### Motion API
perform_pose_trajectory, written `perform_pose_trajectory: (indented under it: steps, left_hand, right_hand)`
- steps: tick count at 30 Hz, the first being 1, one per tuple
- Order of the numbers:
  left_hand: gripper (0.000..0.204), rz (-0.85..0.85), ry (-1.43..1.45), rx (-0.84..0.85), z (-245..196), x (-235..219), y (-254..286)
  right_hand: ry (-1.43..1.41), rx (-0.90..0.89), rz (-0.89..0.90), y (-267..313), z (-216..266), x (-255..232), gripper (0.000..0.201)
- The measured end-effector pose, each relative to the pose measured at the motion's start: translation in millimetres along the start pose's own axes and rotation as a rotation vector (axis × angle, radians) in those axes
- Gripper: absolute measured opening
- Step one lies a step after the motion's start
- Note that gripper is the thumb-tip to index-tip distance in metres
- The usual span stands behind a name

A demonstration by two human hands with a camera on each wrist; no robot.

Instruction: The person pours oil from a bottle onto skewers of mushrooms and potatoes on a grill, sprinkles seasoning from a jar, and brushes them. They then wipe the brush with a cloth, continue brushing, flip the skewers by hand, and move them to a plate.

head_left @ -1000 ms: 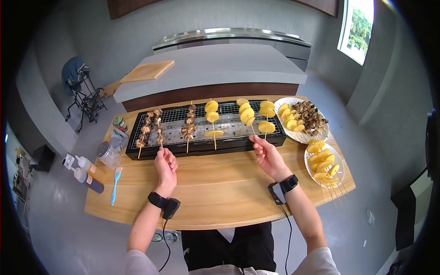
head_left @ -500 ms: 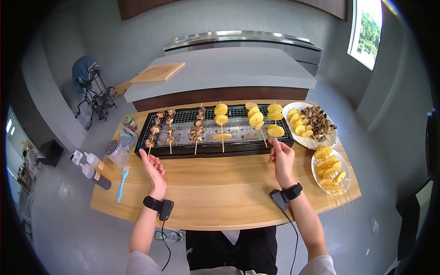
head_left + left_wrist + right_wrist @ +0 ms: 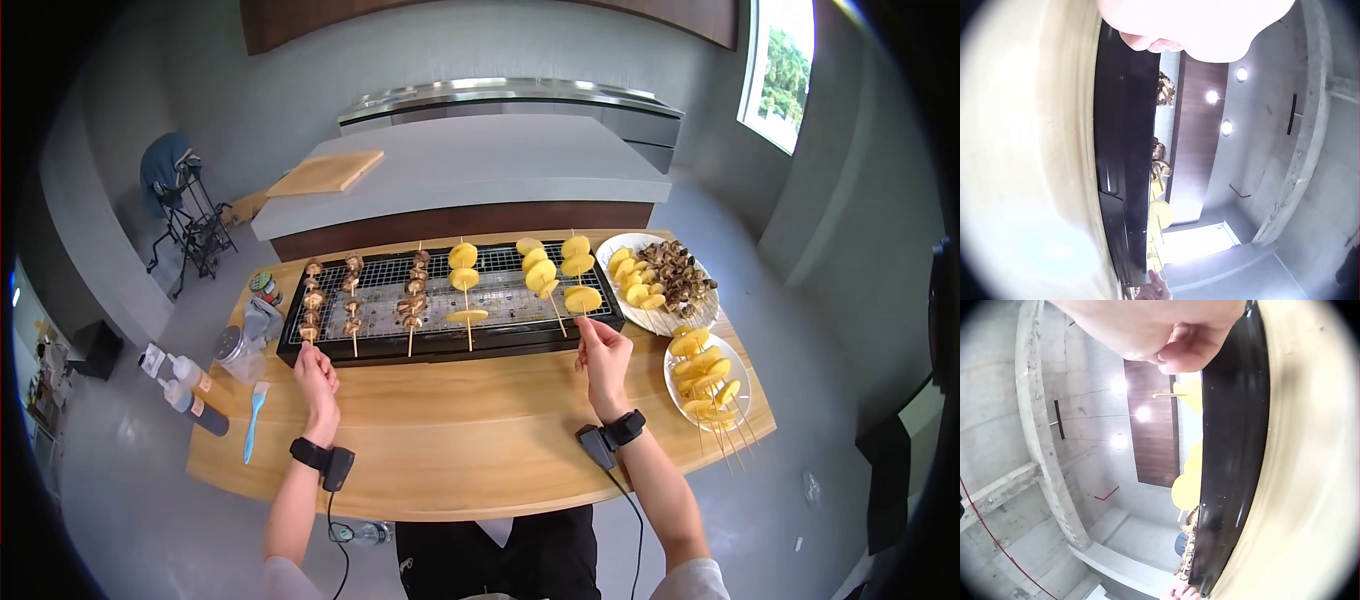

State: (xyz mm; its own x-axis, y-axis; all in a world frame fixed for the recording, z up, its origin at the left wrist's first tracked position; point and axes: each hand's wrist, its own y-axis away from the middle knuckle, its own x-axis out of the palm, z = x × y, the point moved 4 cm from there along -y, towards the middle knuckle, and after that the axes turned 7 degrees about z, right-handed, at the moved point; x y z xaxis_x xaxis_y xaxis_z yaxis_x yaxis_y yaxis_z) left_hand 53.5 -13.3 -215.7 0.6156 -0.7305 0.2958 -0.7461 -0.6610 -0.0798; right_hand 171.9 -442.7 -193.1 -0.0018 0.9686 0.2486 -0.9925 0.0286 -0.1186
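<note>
In the head view a black grill (image 3: 440, 348) with a wire rack carries three mushroom skewers on its left and three potato-slice skewers on its right. My left hand (image 3: 317, 387) pinches the near stick end of the leftmost mushroom skewer (image 3: 313, 300). At the other end, my right hand (image 3: 606, 367) holds the stick of the rightmost potato skewer (image 3: 581, 298) between thumb and fingers. Between them lie other mushroom skewers (image 3: 411, 305) and potato skewers (image 3: 540, 272). Both wrist views show the grill's dark side wall (image 3: 1125, 125) beside the hands; fingertips are largely hidden there.
On the right stand a plate (image 3: 655, 322) of potato slices and mushrooms and a plate (image 3: 742, 375) of potato skewers. At left are squeeze bottles (image 3: 195, 395), a blue brush (image 3: 254, 425), a clear jar (image 3: 240, 355) and a small tin (image 3: 264, 286). A grey counter (image 3: 480, 155) stands behind.
My left hand has gone from the second mushroom skewer to the leftmost one and pinches its stick. My right hand has moved from a neighbouring potato skewer to the rightmost one.
</note>
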Motion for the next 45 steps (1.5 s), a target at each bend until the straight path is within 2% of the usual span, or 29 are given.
perform_pose_trajectory:
  steps: [8, 15, 22, 27, 32, 34, 36, 38, 39, 40, 42, 44, 45]
  left_hand:
    - [0.033, 0.058, -0.026, -0.003, -11, 10, 14]
    - [0.031, 0.115, 0.137, -0.070, -1, 9, 14]
    - [0.029, 0.210, 0.329, -0.167, 2, 11, 14]
    - [0.046, 0.276, 0.356, -0.251, -3, 22, 22]
    - [0.051, 0.373, 0.370, -0.358, 0, 35, 32]
    - [0.051, 0.493, 0.440, -0.483, -3, 45, 43]
    - [0.048, 0.572, 0.456, -0.515, -9, 56, 53]
    - [0.047, 0.802, 0.242, -0.674, -2, 70, 65]
    - [0.046, 0.909, 0.184, -0.700, 2, 81, 72]
    - [0.046, 0.912, 0.189, -0.698, 5, 90, 76]
    - [0.048, 1.045, -0.096, -0.673, 4, 116, 91]
    - [0.048, 1.019, -0.090, -0.639, 1, 143, 98]
    - [0.048, 0.999, -0.094, -0.607, 1, 154, 99]
  right_hand:
    - [-0.055, 0.022, -0.010, -3, -3, -4, 0.022]
    - [-0.079, 0.031, 0.105, -3, -7, 0, 0.034]
    - [-0.227, 0.111, 0.157, -4, -12, 0, 0.033]
    - [-0.200, 0.159, 0.208, -2, -10, 5, 0.033]
    - [-0.200, 0.167, 0.221, -1, -7, 6, 0.035]
    - [-0.187, 0.182, 0.262, 0, -6, 8, 0.036]
    - [-0.169, 0.189, 0.278, 0, -4, 9, 0.037]
    - [-0.173, 0.241, 0.379, 4, -3, 14, 0.038]
    - [-0.168, 0.267, 0.411, 4, -4, 15, 0.038]
    - [-0.163, 0.264, 0.411, 5, -4, 16, 0.038]
    - [-0.169, 0.317, 0.444, 8, -6, 21, 0.039]
    - [-0.186, 0.332, 0.464, 7, -11, 20, 0.036]
    - [-0.301, 0.372, 0.473, 6, -11, 20, 0.034]
